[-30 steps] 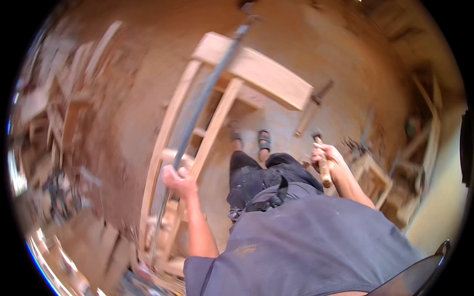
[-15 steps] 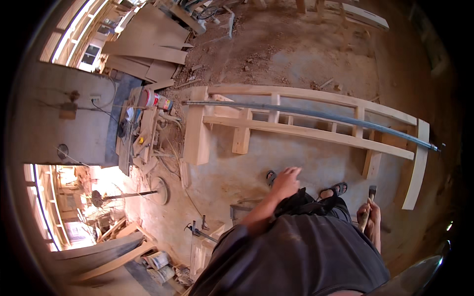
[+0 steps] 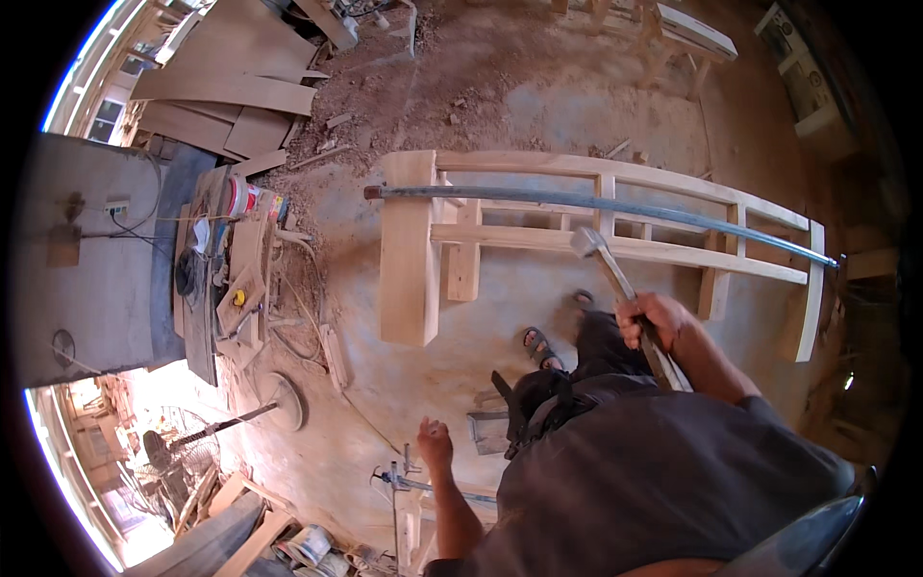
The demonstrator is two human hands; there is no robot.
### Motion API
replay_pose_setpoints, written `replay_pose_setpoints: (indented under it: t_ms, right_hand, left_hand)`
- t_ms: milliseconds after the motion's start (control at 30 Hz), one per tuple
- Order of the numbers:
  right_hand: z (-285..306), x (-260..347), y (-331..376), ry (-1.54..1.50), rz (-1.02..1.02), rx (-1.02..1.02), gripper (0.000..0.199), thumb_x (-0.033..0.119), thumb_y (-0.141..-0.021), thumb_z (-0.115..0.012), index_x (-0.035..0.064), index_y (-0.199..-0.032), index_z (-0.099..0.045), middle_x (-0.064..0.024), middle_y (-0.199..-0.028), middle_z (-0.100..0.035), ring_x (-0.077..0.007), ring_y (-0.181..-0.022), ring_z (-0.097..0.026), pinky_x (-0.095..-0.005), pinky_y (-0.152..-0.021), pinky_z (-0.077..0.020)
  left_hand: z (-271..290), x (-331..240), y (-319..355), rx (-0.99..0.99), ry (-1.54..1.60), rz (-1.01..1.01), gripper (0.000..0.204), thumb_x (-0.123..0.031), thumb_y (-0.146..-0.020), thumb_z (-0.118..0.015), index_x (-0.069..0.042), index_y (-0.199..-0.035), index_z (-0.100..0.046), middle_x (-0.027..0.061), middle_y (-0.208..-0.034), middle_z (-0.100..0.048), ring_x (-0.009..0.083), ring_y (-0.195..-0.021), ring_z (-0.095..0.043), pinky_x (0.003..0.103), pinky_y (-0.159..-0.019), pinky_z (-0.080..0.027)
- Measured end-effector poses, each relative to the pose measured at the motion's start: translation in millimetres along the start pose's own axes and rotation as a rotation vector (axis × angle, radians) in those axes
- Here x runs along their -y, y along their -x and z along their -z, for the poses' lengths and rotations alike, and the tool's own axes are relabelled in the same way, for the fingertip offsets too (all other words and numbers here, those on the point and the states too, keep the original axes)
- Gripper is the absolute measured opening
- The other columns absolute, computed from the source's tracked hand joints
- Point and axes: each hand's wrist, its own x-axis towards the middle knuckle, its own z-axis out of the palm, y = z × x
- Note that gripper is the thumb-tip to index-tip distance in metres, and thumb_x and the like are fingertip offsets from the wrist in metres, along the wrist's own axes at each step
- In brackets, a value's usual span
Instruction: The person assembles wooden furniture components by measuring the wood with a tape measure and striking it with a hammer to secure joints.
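"Head camera: what's nearest?"

"The right hand — fingers wrapped round the handle of a hammer, its head pointing away from the body. The left hand is just beside a small clamp, fingers partly curled; nothing shows in it, though I can't tell how far they close."

"And the wooden frame?"

"Beyond the hands, on the floor, with a long metal bar clamp running along it. Whether the hammer touches it, I can't tell."

"Which step?"

"I'd judge it hammer work on clamped timber. A next move would call for a firm right grip and blows kept off the bar."

"Farther off?"

"Sheets of board at upper left — well apart from the frame."
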Motion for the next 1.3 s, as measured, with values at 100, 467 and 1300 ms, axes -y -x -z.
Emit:
replay_pose_setpoints:
  t_ms: [100, 467, 1300]
  right_hand:
    - [-42.0, 15.4, -42.2, 0.188, 0.007, -0.011, 0.012, 0.014, -0.093, -0.064, 0.0052, -0.089, -0.056, -0.0041, -0.068, -0.052, -0.0128, -0.054, -0.051, -0.0326, -0.052, -0.0455]
    - [-132.4, 12.8, -152.2, 0.081, -0.139, -0.057, 0.018, 0.014, -0.088, -0.060, 0.0134, -0.077, -0.046, 0.0006, -0.064, -0.046, -0.0119, -0.048, -0.043, -0.0331, -0.049, -0.0391]
    - [-325.1, -172.0, -169.1, -0.972, 0.168, -0.187, 0.020, 0.014, -0.093, -0.053, 0.0118, -0.075, -0.047, 0.0023, -0.060, -0.048, -0.0119, -0.049, -0.046, -0.0310, -0.050, -0.0437]
  left_hand:
    - [-0.2, -4.0, 4.1, -0.019, 0.053, 0.025, 0.052, -0.020, -0.084, -0.062, 0.007, -0.128, -0.058, 0.0252, -0.110, -0.071, 0.0353, -0.101, -0.070, 0.041, -0.089, -0.054]
    - [55.6, -29.5, 16.4, 0.154, 0.066, 0.280, 0.055, -0.023, -0.086, -0.067, -0.001, -0.135, -0.057, 0.0215, -0.116, -0.070, 0.0344, -0.105, -0.069, 0.041, -0.092, -0.053]
    - [330.5, -24.3, -430.2, 0.128, 0.499, 0.028, 0.008, -0.005, -0.084, -0.059, -0.010, -0.080, -0.054, 0.0004, -0.060, -0.049, 0.0113, -0.051, -0.049, 0.028, -0.045, -0.040]
